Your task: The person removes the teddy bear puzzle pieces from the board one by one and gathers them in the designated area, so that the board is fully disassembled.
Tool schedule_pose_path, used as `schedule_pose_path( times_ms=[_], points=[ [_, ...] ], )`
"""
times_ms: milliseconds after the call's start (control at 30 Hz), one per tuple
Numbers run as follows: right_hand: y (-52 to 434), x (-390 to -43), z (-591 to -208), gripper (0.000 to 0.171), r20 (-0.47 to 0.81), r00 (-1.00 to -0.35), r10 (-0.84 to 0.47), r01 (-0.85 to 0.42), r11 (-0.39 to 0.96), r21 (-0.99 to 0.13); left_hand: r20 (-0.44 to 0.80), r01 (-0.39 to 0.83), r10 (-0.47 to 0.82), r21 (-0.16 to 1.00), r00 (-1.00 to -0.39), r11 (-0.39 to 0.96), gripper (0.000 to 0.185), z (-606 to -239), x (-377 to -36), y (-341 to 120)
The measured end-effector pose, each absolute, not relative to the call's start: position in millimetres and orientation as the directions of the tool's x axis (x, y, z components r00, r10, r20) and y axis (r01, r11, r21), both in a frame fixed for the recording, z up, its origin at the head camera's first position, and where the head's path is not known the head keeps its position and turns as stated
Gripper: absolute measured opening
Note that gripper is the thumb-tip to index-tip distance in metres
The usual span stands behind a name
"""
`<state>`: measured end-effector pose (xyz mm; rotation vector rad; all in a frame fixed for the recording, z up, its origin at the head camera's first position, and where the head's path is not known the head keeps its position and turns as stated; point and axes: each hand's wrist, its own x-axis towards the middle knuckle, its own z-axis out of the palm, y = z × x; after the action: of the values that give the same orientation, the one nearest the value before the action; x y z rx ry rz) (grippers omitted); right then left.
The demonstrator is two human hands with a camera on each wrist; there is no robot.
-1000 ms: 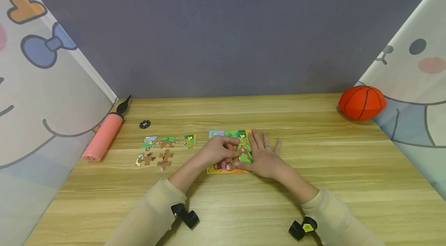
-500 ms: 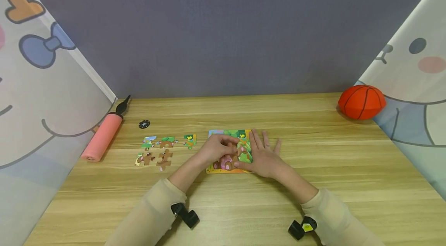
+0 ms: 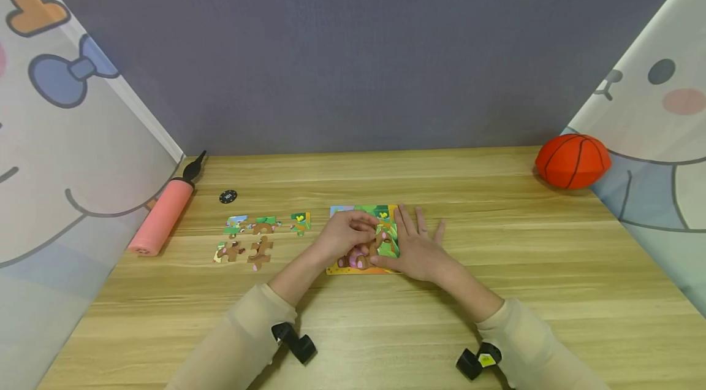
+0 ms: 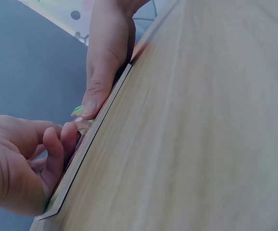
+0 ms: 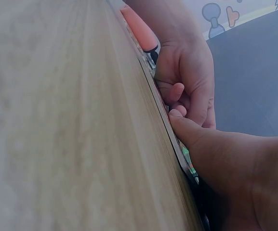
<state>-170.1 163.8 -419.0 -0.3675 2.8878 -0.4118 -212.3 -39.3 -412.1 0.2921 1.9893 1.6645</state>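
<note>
Both hands meet over the jigsaw puzzle board (image 3: pixel 361 241), a flat, thin rectangular card with an orange border and a green cartoon print, lying at the middle of the wooden counter (image 3: pixel 496 292). The left hand (image 3: pixel 343 237) rests on the board with its fingers curled, the fingertips pinching or pressing a small puzzle piece (image 3: pixel 379 238); the wrist views do not show which. The right hand (image 3: pixel 415 249) lies flat on the board's right edge, fingers straight and spread, thumb pressing down beside the left hand's fingertips.

Left of the board, five loose puzzle pieces (image 3: pixel 250 238) with knobbed outlines lie in a cluster on the pale wood grain. Further left of the board sits a small black round disc (image 3: pixel 228 197), then a pink cylindrical hand pump (image 3: pixel 163 215) with a black nozzle. Far to the right of the board, an orange basketball (image 3: pixel 573 161), slightly flattened, rests at the counter's back corner.
</note>
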Motion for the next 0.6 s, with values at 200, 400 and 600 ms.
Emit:
schedule_pose_path(
  times_ms=[200, 400, 600],
  points=[
    [163.6, -170.6, -419.6, 0.121, -0.158, -0.950, -0.271, -0.217, 0.932, -0.290, -0.222, -0.149, 0.468, 0.971, -0.856, 0.187, 0.022, -414.4, -211.4, -36.8],
    [163.6, -170.6, -419.2, 0.120, -0.156, -0.949, -0.274, -0.223, 0.933, -0.282, -0.209, -0.149, 0.440, 0.974, -0.873, 0.168, 0.021, -415.8, -211.4, -35.6],
    [162.6, -169.9, -417.3, 0.119, -0.159, -0.950, -0.270, -0.219, 0.935, -0.278, -0.197, -0.141, 0.427, 0.977, -0.882, 0.161, 0.023, -415.0, -211.3, -39.3]
  ],
)
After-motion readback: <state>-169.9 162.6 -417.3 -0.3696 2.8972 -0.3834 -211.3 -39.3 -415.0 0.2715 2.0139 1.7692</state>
